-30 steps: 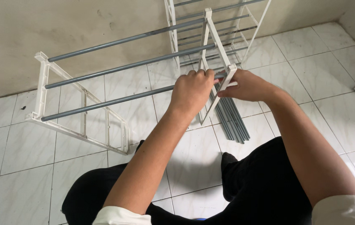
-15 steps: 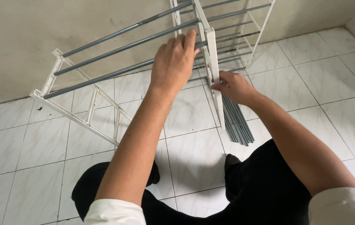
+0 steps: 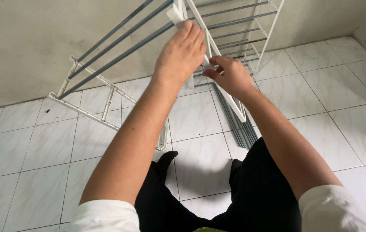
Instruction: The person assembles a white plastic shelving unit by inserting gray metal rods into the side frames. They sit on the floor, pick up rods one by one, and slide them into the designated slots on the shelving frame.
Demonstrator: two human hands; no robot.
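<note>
I hold a rack section made of two white plastic side frames joined by grey rods [image 3: 118,56]. My left hand [image 3: 182,53] lies over the upper part of the near white side frame [image 3: 236,107], fingers wrapped on it. Just to its right, my right hand [image 3: 229,75] grips the same frame's edge lower down. The far side frame [image 3: 89,112] rests with its lower edge on the tiled floor, and the section is tilted steeply upward toward me.
A bundle of loose grey rods [image 3: 239,129] lies on the floor under my right arm. A taller assembled rack [image 3: 245,32] stands against the wall behind. My black-trousered legs [image 3: 260,193] are at the bottom. A wall runs along the left and back.
The rack section has tipped up more steeply, its near end rising. My left hand moved from the rods up onto the near side frame, and my right hand shifted higher along its edge.
</note>
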